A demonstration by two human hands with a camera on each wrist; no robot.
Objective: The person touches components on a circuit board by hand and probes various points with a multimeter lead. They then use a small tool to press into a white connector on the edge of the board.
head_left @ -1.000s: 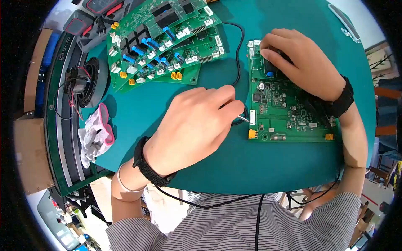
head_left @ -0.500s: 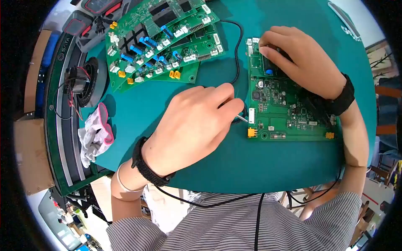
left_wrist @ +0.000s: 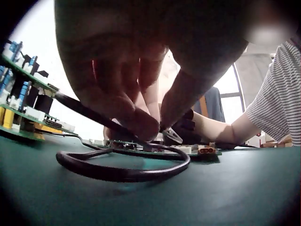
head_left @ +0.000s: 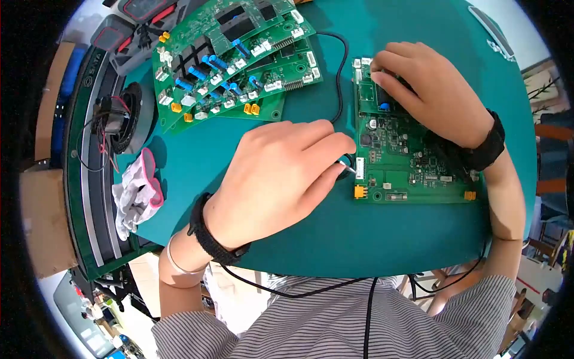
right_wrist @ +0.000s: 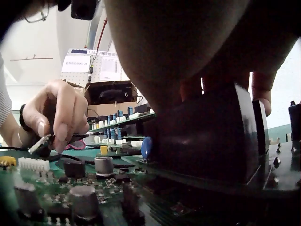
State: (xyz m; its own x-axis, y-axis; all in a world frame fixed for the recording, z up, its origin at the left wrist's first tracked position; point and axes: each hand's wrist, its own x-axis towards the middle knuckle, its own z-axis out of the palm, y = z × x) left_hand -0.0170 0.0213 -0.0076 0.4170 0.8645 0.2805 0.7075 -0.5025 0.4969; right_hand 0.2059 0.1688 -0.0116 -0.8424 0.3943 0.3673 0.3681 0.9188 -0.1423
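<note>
My left hand (head_left: 281,173) pinches a small pale connector-like piece (right_wrist: 41,144) between thumb and forefinger, just left of the white socket (head_left: 360,168) on the green circuit board (head_left: 418,194). Whether piece and socket touch, I cannot tell. A black cable (left_wrist: 122,175) loops on the table under this hand. Across the board's upper part lies my right hand (head_left: 433,93), its fingers and thumb curled round a large black component (right_wrist: 202,136), beside a blue disc-shaped part (right_wrist: 147,148). The right fingertips are partly hidden.
Several stacked circuit boards (head_left: 263,66) stand at the upper left. A white and pink glove (head_left: 137,194) and a round black device with wires (head_left: 128,119) lie at the left. Another black cable stretch (head_left: 343,72) runs between the stack and the single board.
My left forefinger and thumb have shifted slightly right, and the forefinger reaches further over the small piece. My right hand has stayed in nearly the same place on the board.
</note>
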